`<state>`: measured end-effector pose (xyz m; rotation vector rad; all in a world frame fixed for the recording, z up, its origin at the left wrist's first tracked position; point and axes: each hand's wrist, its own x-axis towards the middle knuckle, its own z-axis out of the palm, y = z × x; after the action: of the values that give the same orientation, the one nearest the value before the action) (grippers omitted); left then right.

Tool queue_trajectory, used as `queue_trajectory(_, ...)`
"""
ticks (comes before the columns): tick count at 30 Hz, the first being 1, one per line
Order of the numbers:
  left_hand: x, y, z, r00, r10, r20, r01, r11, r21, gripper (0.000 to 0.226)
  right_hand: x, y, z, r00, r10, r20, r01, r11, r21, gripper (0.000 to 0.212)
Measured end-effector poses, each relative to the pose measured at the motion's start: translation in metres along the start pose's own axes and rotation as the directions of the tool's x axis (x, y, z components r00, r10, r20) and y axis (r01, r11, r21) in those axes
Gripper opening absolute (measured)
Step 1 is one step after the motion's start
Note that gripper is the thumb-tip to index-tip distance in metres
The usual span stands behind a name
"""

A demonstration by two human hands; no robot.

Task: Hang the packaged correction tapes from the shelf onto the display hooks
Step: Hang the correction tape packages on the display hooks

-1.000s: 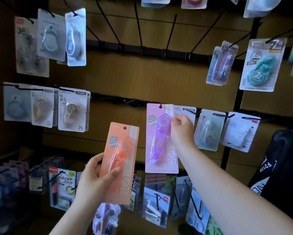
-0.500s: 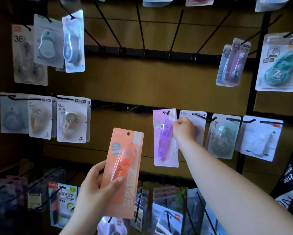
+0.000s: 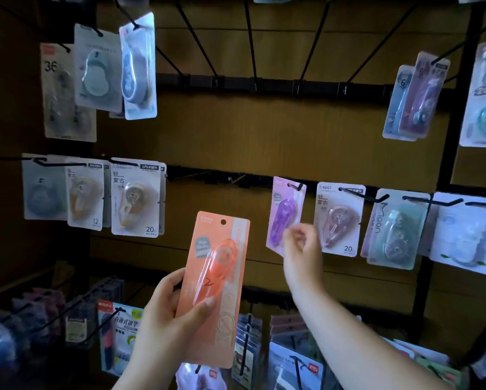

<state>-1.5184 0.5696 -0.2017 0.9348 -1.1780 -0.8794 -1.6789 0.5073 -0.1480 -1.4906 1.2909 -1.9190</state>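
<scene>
Wooden backboard [image 3: 264, 130]: purple carded correction tape [image 3: 285, 209] hung; right hand [image 3: 301, 249] loose, empty; my left hand [image 3: 163, 319] grips orange carded correction tape [image 3: 219, 277], bare black hook [image 3: 236, 179] next.

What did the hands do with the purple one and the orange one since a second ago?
The right hand let go of the purple pack, which now hangs on its hook, and the hand dropped down from the pack's top, fingers loose. The left hand still holds the orange pack upright before the rack, not yet hung.
</scene>
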Motion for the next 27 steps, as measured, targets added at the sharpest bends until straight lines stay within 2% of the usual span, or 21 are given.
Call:
queue_trajectory(1,-0.003,0.004,0.0,1.0,0.015,-0.001,-0.015,1.0,-0.004,0.038,-0.013,-0.005,0.002,0.99,0.005,0.138,-0.009,1.0,0.029,0.011)
queue_trajectory(3,-0.009,0.012,0.002,0.999,0.047,-0.013,-0.047,0.999,-0.019,0.04,-0.03,-0.02,0.005,0.927,0.002,0.376,-0.031,0.997,0.072,0.015)
queue_trajectory(5,-0.015,0.023,0.004,0.995,0.092,-0.045,-0.094,0.995,-0.044,0.041,-0.035,-0.04,0.008,0.885,-0.06,0.463,0.036,0.998,0.06,0.02)
queue_trajectory(7,-0.019,0.033,0.005,0.986,0.151,-0.075,-0.155,0.987,-0.047,0.042,-0.034,-0.056,0.011,0.892,-0.116,0.438,0.099,0.993,0.061,0.027)
queue_trajectory(10,-0.018,0.045,0.009,0.98,0.188,-0.07,-0.191,0.98,-0.046,0.046,-0.027,-0.068,0.014,0.911,-0.125,0.392,0.122,0.992,0.031,0.028)
queue_trajectory(16,0.001,0.05,0.017,0.98,0.192,-0.044,-0.192,0.981,0.009,0.052,-0.012,-0.071,0.014,0.945,-0.01,0.327,0.038,0.996,-0.082,0.021)
queue_trajectory(19,0.007,0.048,0.018,0.981,0.191,-0.032,-0.189,0.981,0.042,0.058,-0.008,-0.07,0.02,0.95,0.03,0.311,0.002,0.995,-0.103,0.028)
queue_trajectory(27,0.011,0.031,0.018,0.98,0.195,-0.041,-0.19,0.976,0.108,0.061,-0.006,-0.059,0.02,0.952,0.012,0.307,0.031,0.991,-0.134,0.032)
